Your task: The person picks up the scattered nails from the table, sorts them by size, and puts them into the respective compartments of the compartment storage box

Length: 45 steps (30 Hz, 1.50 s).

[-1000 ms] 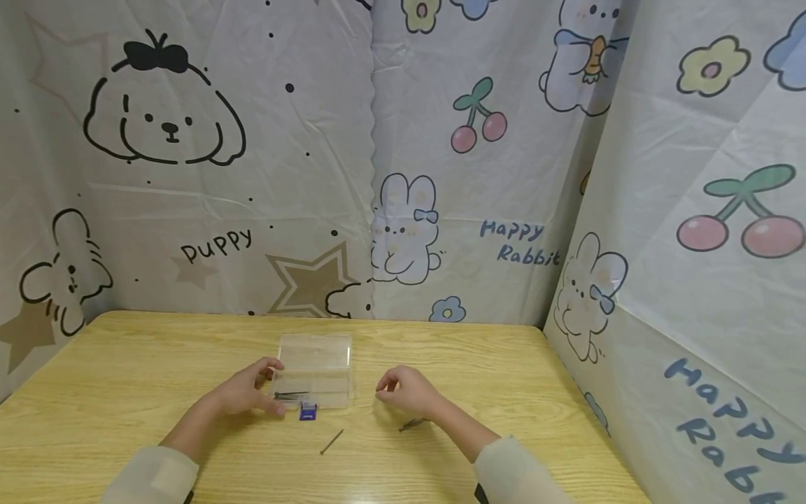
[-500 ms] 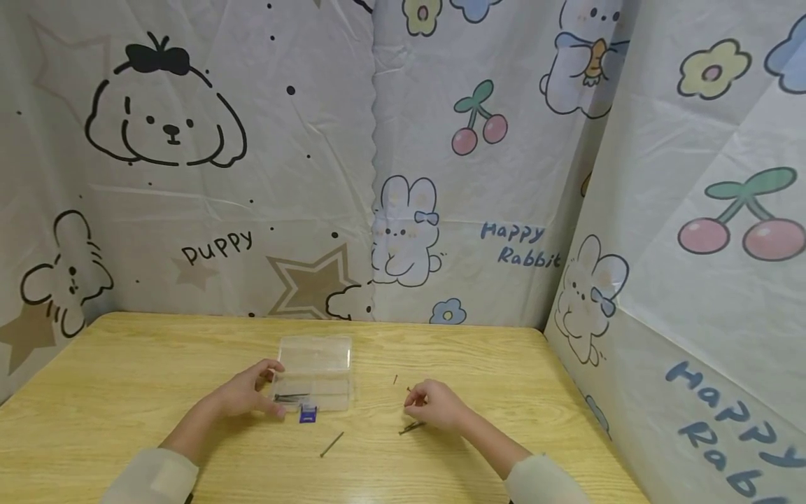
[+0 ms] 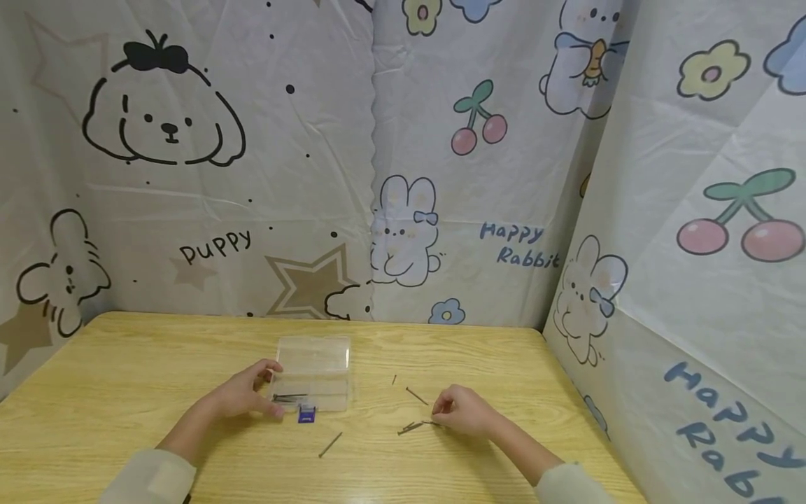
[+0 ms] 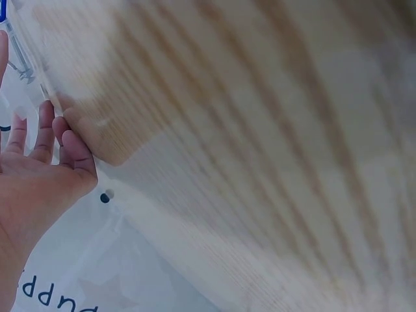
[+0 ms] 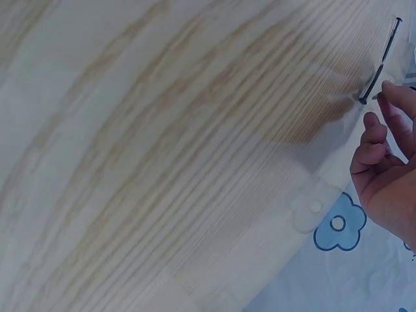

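A clear plastic box [image 3: 334,397] with its lid raised stands on the table, several dark nails [image 3: 290,397] in its front left compartment and a blue latch [image 3: 306,414] at its front. My left hand [image 3: 242,392] holds the box's left side, thumb at the front corner and fingertips farther back; the left wrist view shows the hand [image 4: 49,175] at the box's edge. To the right, my right hand [image 3: 464,411] pinches the end of a nail [image 3: 429,422] beside a small cluster of nails [image 3: 409,428]. In the right wrist view, the fingers [image 5: 393,120] are close to the nails [image 5: 380,65].
One nail [image 3: 330,445] lies in front of the box. Another nail [image 3: 417,396] and a very short one [image 3: 394,379] lie between box and right hand. Patterned cloth [image 3: 302,175] walls the wooden table [image 3: 189,336] at the back and sides.
My right hand has moved right and towards me, uncovering the nail and the very short one that lay behind it. My left hand and the box have stayed in place.
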Motion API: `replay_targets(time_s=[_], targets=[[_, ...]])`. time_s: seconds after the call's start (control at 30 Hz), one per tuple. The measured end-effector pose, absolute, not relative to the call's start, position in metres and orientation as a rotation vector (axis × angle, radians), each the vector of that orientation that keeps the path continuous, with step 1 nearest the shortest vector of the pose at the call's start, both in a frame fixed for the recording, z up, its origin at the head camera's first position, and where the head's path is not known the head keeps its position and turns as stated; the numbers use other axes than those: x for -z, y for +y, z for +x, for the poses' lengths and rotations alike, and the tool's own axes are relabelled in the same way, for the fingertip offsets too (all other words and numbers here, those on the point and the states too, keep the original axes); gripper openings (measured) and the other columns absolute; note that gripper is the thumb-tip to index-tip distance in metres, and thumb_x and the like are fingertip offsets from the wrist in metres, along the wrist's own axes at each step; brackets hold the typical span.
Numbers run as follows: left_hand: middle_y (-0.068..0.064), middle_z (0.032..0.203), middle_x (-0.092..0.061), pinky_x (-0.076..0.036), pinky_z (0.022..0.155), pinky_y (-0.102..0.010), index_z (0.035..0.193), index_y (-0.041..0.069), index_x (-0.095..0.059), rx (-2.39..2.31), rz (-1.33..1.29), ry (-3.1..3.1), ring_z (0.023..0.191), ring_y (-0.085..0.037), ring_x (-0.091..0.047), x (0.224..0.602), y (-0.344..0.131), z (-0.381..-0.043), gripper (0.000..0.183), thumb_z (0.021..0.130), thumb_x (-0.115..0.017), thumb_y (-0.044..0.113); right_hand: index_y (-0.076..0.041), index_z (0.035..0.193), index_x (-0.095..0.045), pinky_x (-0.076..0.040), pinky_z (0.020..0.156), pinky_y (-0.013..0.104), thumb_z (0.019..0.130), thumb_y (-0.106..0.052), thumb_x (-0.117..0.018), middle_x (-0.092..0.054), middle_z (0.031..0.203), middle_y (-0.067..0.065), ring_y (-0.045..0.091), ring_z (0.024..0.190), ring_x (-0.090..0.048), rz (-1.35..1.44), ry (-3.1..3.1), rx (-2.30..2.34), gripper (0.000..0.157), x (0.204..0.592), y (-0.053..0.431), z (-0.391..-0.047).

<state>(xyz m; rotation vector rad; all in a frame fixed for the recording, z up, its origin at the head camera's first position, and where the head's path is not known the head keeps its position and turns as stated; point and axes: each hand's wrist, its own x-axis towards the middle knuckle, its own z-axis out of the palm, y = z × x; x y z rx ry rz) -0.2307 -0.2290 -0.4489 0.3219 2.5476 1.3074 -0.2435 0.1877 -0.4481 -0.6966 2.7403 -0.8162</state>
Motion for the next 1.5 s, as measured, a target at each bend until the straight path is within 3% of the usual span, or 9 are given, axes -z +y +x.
replay_targets(time_s=[0.7, 0.97, 1.5], targets=[[-0.021, 0.120, -0.038, -0.029, 0.092, -0.059, 0.124, 0.006, -0.034, -1.305, 0.316, 2.551, 0.116, -0.048, -0.033, 0.453, -0.231, -0.232, 0.080, 0.062, -0.079, 0.027, -0.012, 0.080, -0.063, -0.039, 0.055, 0.020, 0.080, -0.019, -0.064, -0.053, 0.076, -0.002, 0.007, 0.066, -0.045, -0.616, 2.713, 0.867, 0.007, 0.452, 0.211, -0.230], [-0.020, 0.119, -0.037, -0.032, 0.090, -0.055, 0.125, 0.006, -0.033, -1.317, 0.332, 2.531, 0.114, -0.043, -0.035, 0.456, -0.233, -0.234, 0.080, 0.063, -0.079, 0.026, -0.010, 0.089, -0.061, -0.038, 0.055, 0.020, 0.080, -0.023, -0.064, -0.054, 0.076, -0.003, 0.007, 0.066, -0.045, -0.648, 2.738, 0.875, 0.017, 0.456, 0.209, -0.231], [-0.020, 0.120, -0.035, -0.034, 0.088, -0.052, 0.125, 0.006, -0.032, -1.331, 0.329, 2.514, 0.114, -0.041, -0.034, 0.455, -0.232, -0.236, 0.079, 0.063, -0.078, 0.025, -0.015, 0.078, -0.061, -0.037, 0.052, 0.019, 0.083, -0.021, -0.059, -0.051, 0.071, -0.005, 0.005, 0.063, -0.043, -0.673, 2.776, 0.825, 0.008, 0.458, 0.206, -0.233]])
